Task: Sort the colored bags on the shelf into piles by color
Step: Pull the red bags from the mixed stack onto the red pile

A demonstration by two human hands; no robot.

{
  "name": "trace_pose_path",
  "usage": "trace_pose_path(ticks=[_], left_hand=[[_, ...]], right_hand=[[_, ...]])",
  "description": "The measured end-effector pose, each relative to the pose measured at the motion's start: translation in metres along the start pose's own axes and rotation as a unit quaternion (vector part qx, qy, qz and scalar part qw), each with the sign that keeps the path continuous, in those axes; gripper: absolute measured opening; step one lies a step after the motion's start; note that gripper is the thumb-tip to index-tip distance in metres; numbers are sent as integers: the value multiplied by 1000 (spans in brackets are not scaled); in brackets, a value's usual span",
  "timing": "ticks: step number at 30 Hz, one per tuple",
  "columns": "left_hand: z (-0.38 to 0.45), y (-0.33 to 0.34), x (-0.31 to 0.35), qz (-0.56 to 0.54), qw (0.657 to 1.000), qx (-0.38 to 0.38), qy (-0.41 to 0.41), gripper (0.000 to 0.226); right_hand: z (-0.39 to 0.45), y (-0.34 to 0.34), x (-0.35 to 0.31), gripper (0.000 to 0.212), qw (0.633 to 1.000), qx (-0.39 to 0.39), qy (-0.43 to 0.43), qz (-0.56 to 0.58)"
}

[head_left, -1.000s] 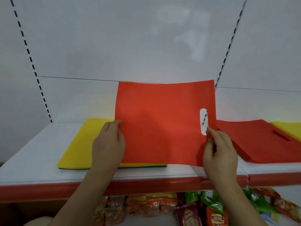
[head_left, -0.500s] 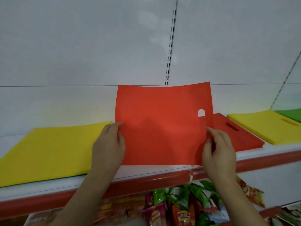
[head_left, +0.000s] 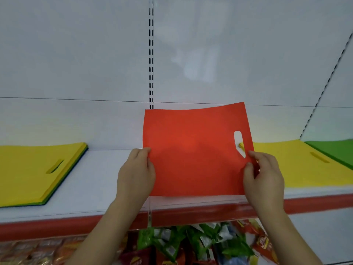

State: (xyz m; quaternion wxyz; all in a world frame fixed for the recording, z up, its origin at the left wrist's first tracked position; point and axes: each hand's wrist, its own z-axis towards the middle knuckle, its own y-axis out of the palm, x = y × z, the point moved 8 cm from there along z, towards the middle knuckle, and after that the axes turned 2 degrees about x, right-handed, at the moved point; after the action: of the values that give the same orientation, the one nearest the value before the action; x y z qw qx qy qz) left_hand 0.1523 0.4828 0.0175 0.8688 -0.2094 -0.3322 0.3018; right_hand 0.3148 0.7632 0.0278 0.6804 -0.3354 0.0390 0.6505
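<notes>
Clearly I'm mid-carry: left hand (head_left: 136, 174) and right hand (head_left: 262, 176) pinch the red bag's (head_left: 194, 152) side edges above the shelf's (head_left: 107, 180) near middle; next it needs its red pile, unseen.

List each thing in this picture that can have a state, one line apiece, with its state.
Flat red fabric bag with a cut-out handle: held up above the shelf, handle slot to the right.
Left hand: grips the bag's left edge.
Right hand: pinches the bag's right edge below the slot.
Left mixed stack, yellow on top: lying flat.
Right yellow pile: lying flat.
Green pile: lying flat, partly out of frame.
</notes>
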Motion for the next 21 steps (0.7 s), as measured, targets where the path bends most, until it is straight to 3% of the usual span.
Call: trace_pose_path(ticks=[7,14,21], left_hand=[[-5,47,20,65,995,-70,-24,41],[-11,82,17,143,982,-119,-30,16],[-11,97,15,180,970,-155,-43,24]], right_hand=[[23,29,53,34,995,-88,2,-48],[30,57,78,32,985,-147,8,-91],[31,70,91,32,973,-191,34,-128]])
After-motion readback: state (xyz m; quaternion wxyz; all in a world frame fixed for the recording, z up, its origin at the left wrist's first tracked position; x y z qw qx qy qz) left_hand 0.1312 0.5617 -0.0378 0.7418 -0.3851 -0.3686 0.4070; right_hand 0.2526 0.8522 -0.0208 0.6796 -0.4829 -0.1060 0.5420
